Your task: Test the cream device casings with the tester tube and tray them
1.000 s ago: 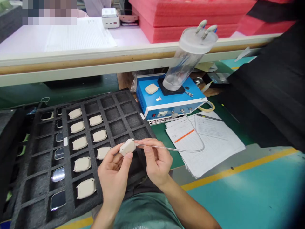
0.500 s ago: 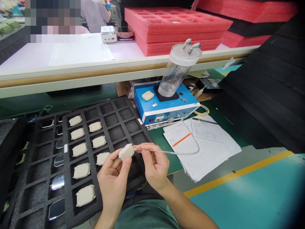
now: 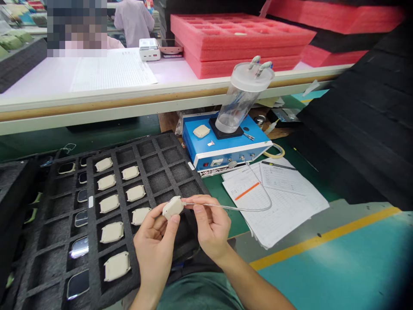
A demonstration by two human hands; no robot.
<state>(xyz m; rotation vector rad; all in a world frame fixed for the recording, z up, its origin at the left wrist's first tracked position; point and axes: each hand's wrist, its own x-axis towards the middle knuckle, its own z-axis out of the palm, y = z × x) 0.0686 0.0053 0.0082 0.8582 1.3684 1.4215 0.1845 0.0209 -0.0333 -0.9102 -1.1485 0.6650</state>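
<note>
My left hand (image 3: 155, 239) pinches a cream watch case (image 3: 173, 207) between thumb and fingers, above the black foam tray (image 3: 142, 148). The fingers of my right hand (image 3: 211, 226) are closed on a thin clear tube (image 3: 232, 208). The tube's tip meets the right edge of the watch case; whether it is inserted I cannot tell. From there the tube loops back to the front of a blue machine (image 3: 226, 150). Cream cases like the held one, such as this watch case (image 3: 116, 266), lie in two columns of the tray.
A clear cylinder (image 3: 237, 101) and a loose watch case (image 3: 201, 131) stand on the machine. Written papers (image 3: 284, 206) with a pen lie to its right. Red foam trays (image 3: 238, 45) are stacked on the shelf behind. Black foam (image 3: 355, 112) rises at right. A person sits across the shelf.
The whole view has shifted slightly, with everything sitting a little lower and to the right. Both hands keep the same hold on the watch case and the tube.
</note>
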